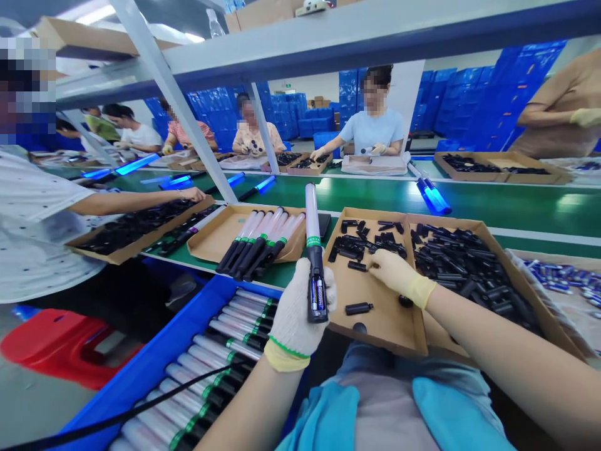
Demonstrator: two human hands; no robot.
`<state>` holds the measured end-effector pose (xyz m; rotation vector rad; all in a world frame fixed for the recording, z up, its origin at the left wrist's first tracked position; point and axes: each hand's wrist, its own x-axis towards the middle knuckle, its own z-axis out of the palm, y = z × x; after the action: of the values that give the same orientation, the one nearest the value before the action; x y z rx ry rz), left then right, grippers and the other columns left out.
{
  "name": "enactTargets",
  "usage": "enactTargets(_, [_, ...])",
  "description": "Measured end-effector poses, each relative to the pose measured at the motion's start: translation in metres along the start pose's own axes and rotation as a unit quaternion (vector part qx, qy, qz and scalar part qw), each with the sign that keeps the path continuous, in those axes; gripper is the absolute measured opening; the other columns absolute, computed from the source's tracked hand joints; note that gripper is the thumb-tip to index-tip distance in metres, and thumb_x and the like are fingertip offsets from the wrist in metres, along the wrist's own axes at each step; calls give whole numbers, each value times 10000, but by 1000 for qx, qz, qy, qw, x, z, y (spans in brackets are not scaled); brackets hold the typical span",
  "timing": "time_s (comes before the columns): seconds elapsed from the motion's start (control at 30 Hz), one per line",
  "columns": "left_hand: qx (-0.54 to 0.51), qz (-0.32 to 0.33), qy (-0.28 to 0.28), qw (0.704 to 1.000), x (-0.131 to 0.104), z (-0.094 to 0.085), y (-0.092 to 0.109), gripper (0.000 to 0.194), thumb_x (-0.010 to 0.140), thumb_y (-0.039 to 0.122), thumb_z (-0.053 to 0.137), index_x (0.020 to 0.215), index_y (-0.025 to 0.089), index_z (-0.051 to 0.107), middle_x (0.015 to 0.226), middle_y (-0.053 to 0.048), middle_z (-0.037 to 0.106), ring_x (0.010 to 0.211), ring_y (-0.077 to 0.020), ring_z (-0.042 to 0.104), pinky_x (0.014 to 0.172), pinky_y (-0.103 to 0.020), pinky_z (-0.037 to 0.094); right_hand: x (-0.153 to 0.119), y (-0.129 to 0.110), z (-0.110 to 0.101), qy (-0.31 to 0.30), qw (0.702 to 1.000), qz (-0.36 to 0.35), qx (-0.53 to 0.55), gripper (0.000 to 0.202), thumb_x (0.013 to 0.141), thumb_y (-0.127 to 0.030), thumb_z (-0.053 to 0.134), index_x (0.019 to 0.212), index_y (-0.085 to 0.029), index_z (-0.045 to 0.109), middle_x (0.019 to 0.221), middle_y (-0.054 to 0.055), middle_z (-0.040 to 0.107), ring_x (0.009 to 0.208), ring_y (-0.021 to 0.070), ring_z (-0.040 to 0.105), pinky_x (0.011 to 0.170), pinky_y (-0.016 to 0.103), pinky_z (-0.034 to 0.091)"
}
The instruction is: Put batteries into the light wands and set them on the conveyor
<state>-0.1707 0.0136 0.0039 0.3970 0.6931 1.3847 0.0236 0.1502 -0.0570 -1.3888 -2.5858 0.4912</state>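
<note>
- Head view, left: the left hand (300,310), in a white knit glove, is wrapped around the black handle of a white-tubed light stick with a green band (313,250). The stick stands upright with its open battery bay turned toward the camera, so the blue-labelled battery (318,294) shows (cover off, by the look of it).
- Head view, right: the right hand (397,274), in a yellowish glove, rests palm down in the shallow brown cardboard tray (375,326). Its fingers are curled onto a small black plastic piece (357,266); I cannot tell whether they pinch it.
- More loose black pieces (462,266) fill the tray's far side, within easy reach.
- Sticks of the same kind lie in the blue plastic bin (154,360) at the lower left and in a flat cardboard tray (211,238) beyond it.
</note>
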Motion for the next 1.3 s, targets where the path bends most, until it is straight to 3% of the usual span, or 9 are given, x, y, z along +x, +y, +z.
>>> enactTargets(0.17, [4,-10,17,1000,-5,0,0,428,987,472,424,846,120,621,689,-2,509,493,-85,512,411,-187,422,13,-8,7,-5,998,-66,7,252,928,-184,610,1174,-140,643,1241,96,626,1185,235,565,1026,469,446])
enactTargets(0.27, [-7,0,30,1000,-9,-4,1,394,987,457,435,851,133,616,696,1,520,487,-81,507,405,-182,411,8,-11,12,-21,997,-76,19,287,924,-142,558,1185,-156,675,1183,102,675,1105,218,611,1000,413,464])
enactTargets(0.4, [-15,16,21,1000,-9,-6,2,378,981,450,455,855,139,629,714,-8,539,509,-86,526,424,-186,433,-1,1,9,-46,997,-54,29,269,869,-149,571,1044,-217,762,952,36,737,841,171,666,848,291,519])
enactTargets(0.63, [7,9,14,1000,-4,3,0,392,978,454,458,841,131,634,693,-4,530,489,-87,513,408,-188,441,-15,30,-18,22,999,20,-13,306,898,-170,494,1067,-178,749,1105,111,661,1039,237,615,968,348,450])
enactTargets(0.83, [2,-10,28,1000,-3,8,-6,405,990,452,425,847,129,626,690,1,537,481,-83,522,403,-184,432,-32,-3,-5,-54,995,-81,-30,273,893,-172,567,1116,-206,721,1139,80,676,1084,226,619,969,309,453])
enactTargets(1.0, [11,-67,42,997,-9,18,-17,474,996,473,393,787,108,610,656,-1,535,455,-69,518,389,-164,401,-28,-20,18,-50,991,-106,-63,212,858,-105,587,1034,-127,701,1059,145,675,996,273,650,883,366,492])
enactTargets(1.1, [20,-86,39,995,-12,20,-24,479,998,475,387,796,103,610,656,-3,543,456,-71,530,392,-167,408,-37,-15,1,-21,993,-95,-69,209,880,-98,535,1029,-113,680,1029,149,671,955,272,654,841,376,512])
enactTargets(1.17, [27,-108,40,993,-11,21,-29,475,993,491,396,811,107,608,665,-7,557,455,-71,535,388,-166,405,-54,-15,-23,10,993,-95,-65,281,910,-102,471,1113,-149,659,1147,139,641,1050,263,623,902,382,500])
enactTargets(1.3, [44,-161,13,986,-6,27,-44,449,940,552,488,803,136,586,614,1,557,418,-81,511,354,-171,370,-101,-39,-76,122,961,-232,-91,428,863,-41,448,1192,-239,635,1278,83,593,1132,235,574,959,385,485])
